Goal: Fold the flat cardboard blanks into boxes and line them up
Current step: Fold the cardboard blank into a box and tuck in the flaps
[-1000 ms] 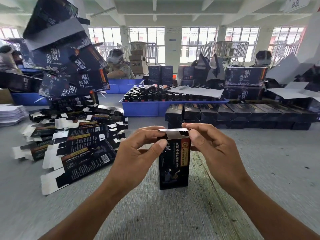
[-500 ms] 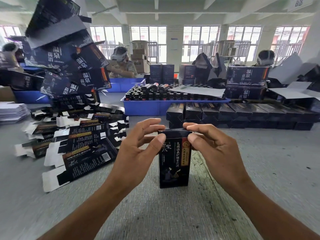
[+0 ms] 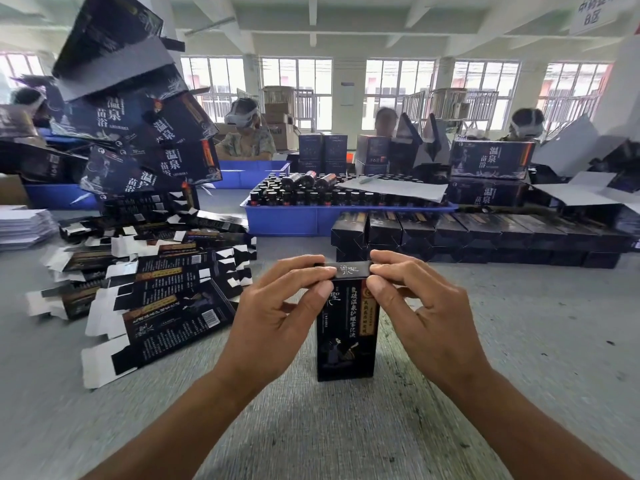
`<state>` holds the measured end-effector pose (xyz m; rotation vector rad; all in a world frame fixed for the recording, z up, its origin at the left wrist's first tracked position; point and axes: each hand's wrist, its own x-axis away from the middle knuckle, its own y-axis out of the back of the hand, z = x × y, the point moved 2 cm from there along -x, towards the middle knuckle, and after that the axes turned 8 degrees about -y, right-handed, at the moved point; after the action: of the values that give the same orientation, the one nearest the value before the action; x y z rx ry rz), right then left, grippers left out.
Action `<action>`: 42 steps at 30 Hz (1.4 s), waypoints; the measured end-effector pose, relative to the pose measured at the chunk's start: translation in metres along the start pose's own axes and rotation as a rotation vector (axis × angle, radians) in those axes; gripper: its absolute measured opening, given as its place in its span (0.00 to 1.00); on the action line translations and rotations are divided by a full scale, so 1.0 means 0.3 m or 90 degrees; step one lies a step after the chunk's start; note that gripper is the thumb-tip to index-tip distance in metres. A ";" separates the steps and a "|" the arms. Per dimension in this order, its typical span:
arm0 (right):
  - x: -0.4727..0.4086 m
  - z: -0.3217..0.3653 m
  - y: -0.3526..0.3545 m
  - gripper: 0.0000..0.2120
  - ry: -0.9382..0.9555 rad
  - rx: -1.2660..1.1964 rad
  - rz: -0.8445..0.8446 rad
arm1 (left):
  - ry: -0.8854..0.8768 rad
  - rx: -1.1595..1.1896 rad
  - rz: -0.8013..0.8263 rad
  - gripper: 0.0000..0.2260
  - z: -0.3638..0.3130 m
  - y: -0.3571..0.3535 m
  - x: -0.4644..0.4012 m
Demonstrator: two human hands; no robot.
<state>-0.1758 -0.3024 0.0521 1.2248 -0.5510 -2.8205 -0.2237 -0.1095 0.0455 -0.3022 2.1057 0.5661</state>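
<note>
The black box (image 3: pixel 346 327) stood upright on the grey table (image 3: pixel 519 341), its top flap closed. The left hand (image 3: pixel 273 317) and right hand (image 3: pixel 426 313) each pinched a top corner between thumb and fingers. Flat blanks (image 3: pixel 156 306) lay spread to its left, and a row of finished boxes (image 3: pixel 467 237) lined up behind.

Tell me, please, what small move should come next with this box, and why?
Probably carry the box to the row of finished boxes behind it: its top flap looks folded flat, with the left hand and right hand pinching both ends.
</note>
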 end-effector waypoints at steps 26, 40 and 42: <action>0.014 -0.020 -0.026 0.14 -0.146 -0.068 0.110 | 0.360 0.040 0.370 0.28 0.136 0.011 0.046; 0.030 -0.176 -0.064 0.18 -0.317 0.038 0.160 | 0.447 -0.041 0.095 0.31 0.203 0.054 0.044; 0.034 -0.185 -0.072 0.17 -0.329 0.042 0.170 | 0.444 -0.065 0.074 0.28 0.208 0.058 0.043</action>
<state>-0.1408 -0.3009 0.0027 0.3688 -0.7596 -2.8809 -0.1935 -0.0633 0.0094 -0.4906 2.7817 0.7077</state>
